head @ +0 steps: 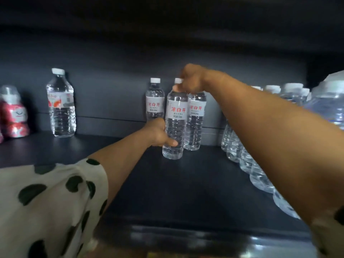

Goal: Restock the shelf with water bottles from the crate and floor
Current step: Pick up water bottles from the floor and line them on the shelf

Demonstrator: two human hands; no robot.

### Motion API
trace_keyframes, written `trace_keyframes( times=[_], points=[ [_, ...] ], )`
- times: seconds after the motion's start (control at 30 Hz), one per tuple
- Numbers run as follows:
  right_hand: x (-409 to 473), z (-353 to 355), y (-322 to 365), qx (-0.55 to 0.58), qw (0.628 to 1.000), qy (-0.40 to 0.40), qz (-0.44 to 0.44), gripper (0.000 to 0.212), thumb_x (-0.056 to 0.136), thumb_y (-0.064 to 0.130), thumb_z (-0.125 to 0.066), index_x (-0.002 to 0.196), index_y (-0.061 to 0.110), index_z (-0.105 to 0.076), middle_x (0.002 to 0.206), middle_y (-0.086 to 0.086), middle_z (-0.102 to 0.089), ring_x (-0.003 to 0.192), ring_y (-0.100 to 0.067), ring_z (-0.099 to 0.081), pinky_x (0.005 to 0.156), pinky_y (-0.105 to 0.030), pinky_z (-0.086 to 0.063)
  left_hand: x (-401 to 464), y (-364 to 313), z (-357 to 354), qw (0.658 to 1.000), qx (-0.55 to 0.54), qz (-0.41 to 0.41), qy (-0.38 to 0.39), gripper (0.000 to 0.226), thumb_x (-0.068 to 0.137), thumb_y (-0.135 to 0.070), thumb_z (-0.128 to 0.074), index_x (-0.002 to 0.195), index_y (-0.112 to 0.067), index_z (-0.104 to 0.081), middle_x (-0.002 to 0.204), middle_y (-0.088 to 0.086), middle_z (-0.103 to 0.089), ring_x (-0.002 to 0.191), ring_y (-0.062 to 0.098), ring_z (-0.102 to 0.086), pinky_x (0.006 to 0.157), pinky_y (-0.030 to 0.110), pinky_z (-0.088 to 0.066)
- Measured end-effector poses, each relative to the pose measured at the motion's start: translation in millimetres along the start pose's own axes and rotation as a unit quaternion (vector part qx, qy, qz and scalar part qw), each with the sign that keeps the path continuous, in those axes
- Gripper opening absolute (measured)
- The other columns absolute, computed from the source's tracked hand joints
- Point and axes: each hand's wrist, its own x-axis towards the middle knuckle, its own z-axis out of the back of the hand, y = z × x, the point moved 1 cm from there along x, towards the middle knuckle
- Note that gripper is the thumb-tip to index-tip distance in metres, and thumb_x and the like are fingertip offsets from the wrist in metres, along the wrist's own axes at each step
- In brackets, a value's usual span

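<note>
**Both hands on one bottle, mid-shelf**

Dark shelving fills the view: a black shelf [186,183] with a dark back wall and the underside of another board above. Along the shelf's right edge a row of clear water bottles [260,175] runs from the front toward the back, partly hidden behind the right forearm. Near the left edge stands a red-and-white bottle [14,116], and just beside it, apart, a lone clear bottle with a red-patterned label [61,105], upright near the back wall.

At the middle of the back, three bottles with white labels and red characters cluster together. Two stand against the back wall: the rear left bottle [154,99] and the rear right bottle [195,120]. The front bottle [175,118] stands upright on the shelf just ahead of them, between the two.

The right hand [189,79] comes from above, fingers curled around the front bottle's cap and neck. The left hand [158,133] grips its lower body from the left, thumb lying across the front. A white sleeve with dark spots [52,202] covers the left upper arm.
</note>
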Motion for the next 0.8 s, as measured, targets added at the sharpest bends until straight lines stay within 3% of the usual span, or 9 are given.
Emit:
trace_keyframes(
  times=[0.07,0.13,0.2,0.33,0.43,0.5,0.63,0.8],
  points=[
    [7,-3,-4,-0.006,1.0,-0.004,-0.006,0.047,0.082,0.049,-0.067,0.114,0.015,-0.06,0.109,-0.003,-0.062,0.101,-0.027,-0.061,0.093,-0.043,-0.049,8,0,-3,1.0,0.001,0.007,-0.012,0.023,0.071,-0.01,-0.083,0.084,-0.011,-0.065,0.077,-0.002,-0.066,0.09,0.018,-0.066,0.084,0.026,-0.049],
    [15,-7,-9,-0.003,1.0,-0.011,-0.009,0.048,0.083,0.049,-0.066,0.115,0.015,-0.059,0.111,-0.003,-0.062,0.104,-0.027,-0.061,0.095,-0.044,-0.049,13,0,-4,0.999,0.008,0.013,-0.039,0.03,0.07,-0.011,-0.085,0.065,-0.016,-0.055,0.063,-0.006,-0.058,0.073,0.014,-0.06,0.073,0.026,-0.046],
    [21,-12,-13,0.0,1.0,-0.018,-0.007,0.048,0.084,0.047,-0.066,0.117,0.013,-0.059,0.115,-0.004,-0.061,0.105,-0.027,-0.059,0.095,-0.044,-0.048,18,3,-5,0.997,0.028,0.018,-0.073,0.039,0.066,-0.016,-0.087,0.059,-0.017,-0.049,0.064,-0.003,-0.058,0.072,0.015,-0.061,0.07,0.027,-0.048],
    [31,-18,-16,-0.008,0.999,-0.034,-0.001,0.047,0.086,0.046,-0.064,0.119,0.013,-0.057,0.12,-0.006,-0.059,0.108,-0.028,-0.057,0.094,-0.041,-0.047,30,7,-7,0.994,0.034,0.033,-0.103,0.043,0.063,-0.017,-0.09,0.058,-0.015,-0.047,0.067,0.001,-0.06,0.086,0.024,-0.069,0.081,0.035,-0.056],
    [36,-20,-15,-0.018,0.999,-0.042,0.007,0.047,0.088,0.043,-0.063,0.123,0.012,-0.054,0.123,-0.007,-0.057,0.111,-0.028,-0.055,0.087,-0.035,-0.044,32,7,-9,0.99,0.046,0.037,-0.128,0.046,0.064,-0.02,-0.089,0.057,-0.016,-0.044,0.064,-0.002,-0.054,0.086,0.023,-0.066,0.068,0.026,-0.049],
    [38,-21,-13,-0.023,0.999,-0.046,0.008,0.049,0.088,0.042,-0.063,0.125,0.012,-0.052,0.128,-0.008,-0.054,0.115,-0.028,-0.054,0.09,-0.037,-0.044,32,6,-10,0.987,0.051,0.041,-0.145,0.046,0.065,-0.022,-0.089,0.059,-0.016,-0.044,0.065,-0.003,-0.053,0.087,0.023,-0.066,0.06,0.021,-0.043],
    [42,-24,-12,-0.024,0.998,-0.049,0.008,0.046,0.089,0.038,-0.063,0.126,0.012,-0.052,0.129,-0.007,-0.053,0.116,-0.028,-0.053,0.086,-0.034,-0.041,38,6,-11,0.983,0.067,0.047,-0.163,0.043,0.064,-0.023,-0.089,0.06,-0.015,-0.047,0.067,-0.003,-0.054,0.088,0.021,-0.065,0.067,0.025,-0.044],
    [48,-31,-12,-0.029,0.998,-0.06,0.001,0.043,0.09,0.037,-0.063,0.12,0.009,-0.054,0.125,-0.011,-0.054,0.113,-0.031,-0.054,0.091,-0.038,-0.044,42,10,-14,0.979,0.067,0.046,-0.186,0.044,0.065,-0.023,-0.089,0.062,-0.016,-0.046,0.065,-0.006,-0.051,0.076,0.016,-0.058,0.061,0.021,-0.04]
  ],
)
